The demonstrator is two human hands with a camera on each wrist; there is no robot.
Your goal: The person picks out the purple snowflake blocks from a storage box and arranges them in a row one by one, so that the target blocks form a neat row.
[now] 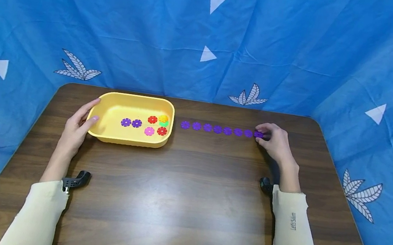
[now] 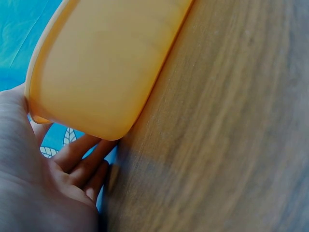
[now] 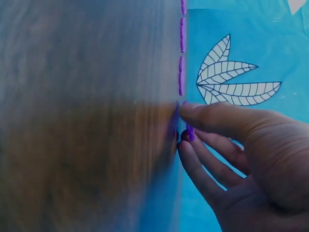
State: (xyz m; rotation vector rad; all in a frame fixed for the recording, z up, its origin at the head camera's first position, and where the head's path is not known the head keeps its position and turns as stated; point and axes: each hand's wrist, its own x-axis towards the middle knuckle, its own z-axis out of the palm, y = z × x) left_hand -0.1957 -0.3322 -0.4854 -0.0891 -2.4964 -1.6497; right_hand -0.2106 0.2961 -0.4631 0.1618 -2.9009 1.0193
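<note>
My left hand [image 1: 74, 127] holds the left end of a yellow plastic tray [image 1: 111, 112], thumb at the rim and fingers along the end wall. In the left wrist view the tray's outer wall [image 2: 106, 72] rises beside that hand. At the right end of a straight row of purple flower-shaped discs [image 1: 217, 129], my right hand [image 1: 278, 145] pinches another purple flower-shaped disc [image 3: 190, 133] between thumb and fingers. That disc is tilted up off the tabletop in the right wrist view, close to the row's end.
Inside the tray lie two purple discs [image 1: 131, 123], two red discs [image 1: 162, 131], a pink disc [image 1: 149, 131], and a yellow disc [image 1: 163, 119] overlapping a green one [image 1: 163, 124]. The brown wooden table [image 1: 170, 195] meets a blue patterned cloth [image 1: 146, 47] at its back and sides.
</note>
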